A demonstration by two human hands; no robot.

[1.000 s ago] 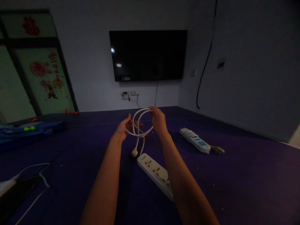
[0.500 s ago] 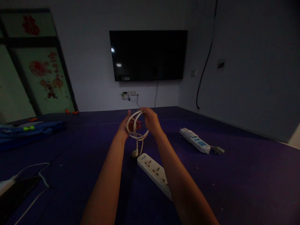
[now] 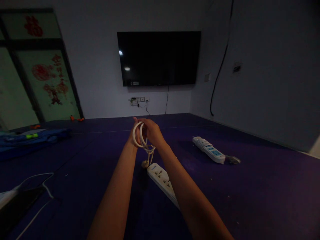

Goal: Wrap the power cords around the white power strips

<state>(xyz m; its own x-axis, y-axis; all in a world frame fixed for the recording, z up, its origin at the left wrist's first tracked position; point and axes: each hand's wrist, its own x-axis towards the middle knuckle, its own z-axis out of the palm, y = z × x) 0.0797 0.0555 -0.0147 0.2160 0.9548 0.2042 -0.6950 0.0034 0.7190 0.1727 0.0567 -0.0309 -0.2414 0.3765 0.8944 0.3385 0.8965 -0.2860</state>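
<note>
A looped white power cord (image 3: 141, 141) hangs between my two hands, above the floor. My left hand (image 3: 133, 135) is closed round the left side of the loops, its thumb pointing up. My right hand (image 3: 151, 130) grips the upper right of the loops, close against the left; some of its fingers are hidden. Below them the cord's plug (image 3: 145, 164) hangs or rests near the end of a white power strip (image 3: 162, 181). That strip lies slanted on the dark purple floor, and my right forearm covers its near end.
Another white power strip (image 3: 211, 151), its cord wrapped round it, lies to the right. Blue cloth (image 3: 47, 136) is at the left, above a thin white cable (image 3: 47, 186) and a dark flat object (image 3: 22, 201). A television (image 3: 160, 58) hangs on the far wall.
My right hand has moved left, up against my left hand. The cord loops are drawn closer together and narrower. Both power strips stay where they were.
</note>
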